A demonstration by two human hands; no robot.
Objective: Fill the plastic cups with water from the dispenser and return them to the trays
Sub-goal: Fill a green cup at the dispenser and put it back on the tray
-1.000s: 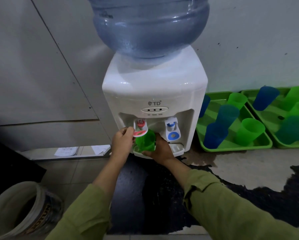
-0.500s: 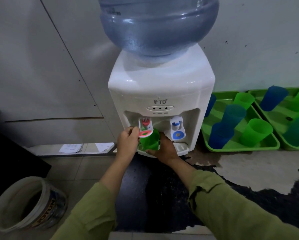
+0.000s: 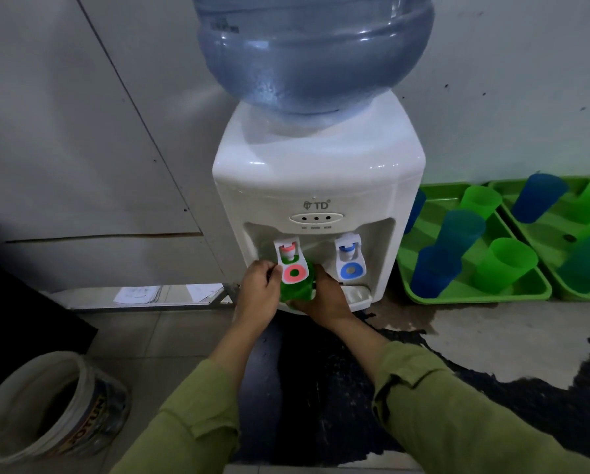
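A white water dispenser (image 3: 317,172) with a blue bottle (image 3: 315,49) on top stands on the floor against the wall. My right hand (image 3: 324,297) holds a green plastic cup (image 3: 297,285) under the red tap (image 3: 291,263). My left hand (image 3: 259,289) rests at the red tap lever, fingers curled against it. The blue tap (image 3: 350,260) is untouched. Right of the dispenser, a green tray (image 3: 478,295) holds several blue and green cups, such as a green one (image 3: 505,265). A second green tray (image 3: 560,285), cut by the frame edge, holds more cups.
A white paint bucket (image 3: 47,408) lies tilted at the lower left. A dark wet patch (image 3: 320,388) spreads on the floor in front of the dispenser. Papers (image 3: 138,294) lie by the wall at left. A dark object (image 3: 20,316) fills the left edge.
The view has shifted, so the dispenser sits further right and lower. Both hands stay at the red tap with the green cup under it.
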